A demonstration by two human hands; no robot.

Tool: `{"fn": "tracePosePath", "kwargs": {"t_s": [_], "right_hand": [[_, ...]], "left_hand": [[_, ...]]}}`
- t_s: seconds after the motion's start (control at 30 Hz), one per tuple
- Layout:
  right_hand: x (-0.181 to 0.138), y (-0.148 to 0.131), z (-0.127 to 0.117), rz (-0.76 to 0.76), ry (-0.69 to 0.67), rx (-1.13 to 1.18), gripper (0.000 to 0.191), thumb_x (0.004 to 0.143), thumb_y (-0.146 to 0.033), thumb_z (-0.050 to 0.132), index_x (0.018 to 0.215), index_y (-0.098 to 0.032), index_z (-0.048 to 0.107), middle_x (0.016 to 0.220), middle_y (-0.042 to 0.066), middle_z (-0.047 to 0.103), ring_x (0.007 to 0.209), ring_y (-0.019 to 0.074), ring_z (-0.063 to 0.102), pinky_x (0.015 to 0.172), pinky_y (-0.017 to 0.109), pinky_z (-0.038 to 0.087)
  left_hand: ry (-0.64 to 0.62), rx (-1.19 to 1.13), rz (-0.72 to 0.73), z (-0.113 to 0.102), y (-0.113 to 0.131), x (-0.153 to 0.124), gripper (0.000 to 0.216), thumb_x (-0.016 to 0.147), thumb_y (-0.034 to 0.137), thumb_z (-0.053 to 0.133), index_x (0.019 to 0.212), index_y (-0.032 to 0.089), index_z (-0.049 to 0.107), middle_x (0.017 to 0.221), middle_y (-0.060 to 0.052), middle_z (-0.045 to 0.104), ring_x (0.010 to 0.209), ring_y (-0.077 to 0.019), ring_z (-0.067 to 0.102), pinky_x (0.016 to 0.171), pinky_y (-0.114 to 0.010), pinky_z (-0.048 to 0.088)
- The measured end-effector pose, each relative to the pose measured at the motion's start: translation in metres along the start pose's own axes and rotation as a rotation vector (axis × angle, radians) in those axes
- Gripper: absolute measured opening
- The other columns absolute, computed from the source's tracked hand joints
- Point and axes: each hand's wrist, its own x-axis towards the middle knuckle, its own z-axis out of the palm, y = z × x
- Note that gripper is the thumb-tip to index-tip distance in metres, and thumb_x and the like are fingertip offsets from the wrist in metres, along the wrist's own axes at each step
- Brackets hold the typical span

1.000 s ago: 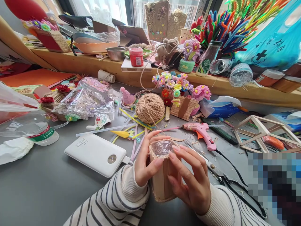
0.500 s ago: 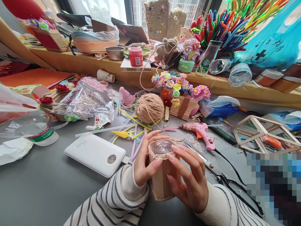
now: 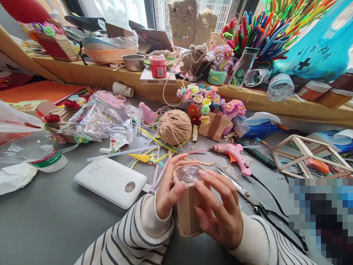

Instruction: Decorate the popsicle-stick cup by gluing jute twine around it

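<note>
Between my two hands is a small container clad in flat wooden sticks, its round clear ridged plastic end facing up. Twine runs around its upper rim, and a rough twine edge shows at the bottom. My left hand wraps its left side, thumb near the rim. On the right, my right hand grips the side and rim with bent fingers. A strand of twine leads from behind the container to a ball of jute twine. A pink glue gun and black-handled scissors lie to the right.
A white power bank with a plugged cable lies left of my hands. Glue sticks and yellow strips are scattered behind them. A wooden stick frame stands at right. Craft flowers and a crowded ledge are at the back.
My left thumb has shifted slightly along the rim, and my right fingers have moved a little. Both hands remain on the container; the whole view has shifted slightly.
</note>
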Motion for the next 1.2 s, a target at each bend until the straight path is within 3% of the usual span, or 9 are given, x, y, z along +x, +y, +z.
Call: {"fn": "tracePosePath", "kwargs": {"t_s": [0.47, 0.87, 1.1, 1.2], "right_hand": [[0.006, -0.004, -0.001, 0.013, -0.014, 0.025, 0.038, 0.083, -0.015, 0.047, 0.120, -0.008, 0.053, 0.116, 0.014, 0.058, 0.116, 0.0248, 0.049, 0.100, 0.039, 0.042], [0.010, -0.008, -0.001, 0.023, 0.024, -0.012, 0.033, 0.082, -0.015, 0.054, 0.114, -0.017, 0.060, 0.112, 0.010, 0.059, 0.111, 0.0229, 0.051, 0.098, 0.038, 0.045], [0.010, -0.009, -0.001, 0.030, 0.016, -0.011, 0.032, 0.083, -0.015, 0.054, 0.113, -0.017, 0.060, 0.113, 0.010, 0.059, 0.111, 0.0229, 0.051, 0.098, 0.038, 0.045], [0.010, -0.009, -0.001, 0.027, 0.021, -0.004, 0.031, 0.083, -0.014, 0.053, 0.113, -0.017, 0.061, 0.115, 0.010, 0.057, 0.112, 0.0228, 0.050, 0.098, 0.038, 0.046]], "left_hand": [[-0.019, 0.053, 0.046, -0.002, -0.006, 0.002, 0.060, 0.079, 0.049, 0.059, 0.130, 0.021, 0.042, 0.121, -0.013, 0.062, 0.111, -0.0310, 0.057, 0.100, -0.048, 0.040], [0.000, 0.031, 0.053, 0.002, -0.002, 0.001, 0.053, 0.082, 0.042, 0.061, 0.129, 0.022, 0.045, 0.121, -0.010, 0.062, 0.113, -0.0287, 0.058, 0.099, -0.044, 0.043], [0.068, -0.052, -0.059, 0.009, 0.006, -0.001, 0.070, 0.074, 0.059, 0.063, 0.129, 0.021, 0.042, 0.122, -0.011, 0.061, 0.115, -0.0330, 0.056, 0.103, -0.049, 0.037], [0.089, 0.002, -0.069, 0.008, 0.005, 0.000, 0.070, 0.073, 0.058, 0.065, 0.127, 0.020, 0.043, 0.119, -0.011, 0.063, 0.113, -0.0316, 0.057, 0.103, -0.048, 0.037]]}}
